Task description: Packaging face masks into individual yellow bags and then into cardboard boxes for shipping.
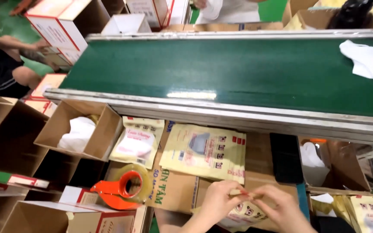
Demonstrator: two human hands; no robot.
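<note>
My left hand (219,200) and my right hand (279,207) meet at the bottom of the head view. Both pinch the top edge of a yellow printed pouch (247,213) that lies on a flattened cardboard box (173,190). Most of that pouch is hidden under my fingers. A second, flat yellow pouch (203,151) lies just beyond my hands. A third pouch with white contents (137,142) sits to its left.
A green conveyor belt (221,69) runs across the top, with a white bag (368,60) on its right end. An orange tape dispenser (121,190) lies at lower left. An open carton (80,129) holds white items. Another person's arm (9,43) shows at upper left.
</note>
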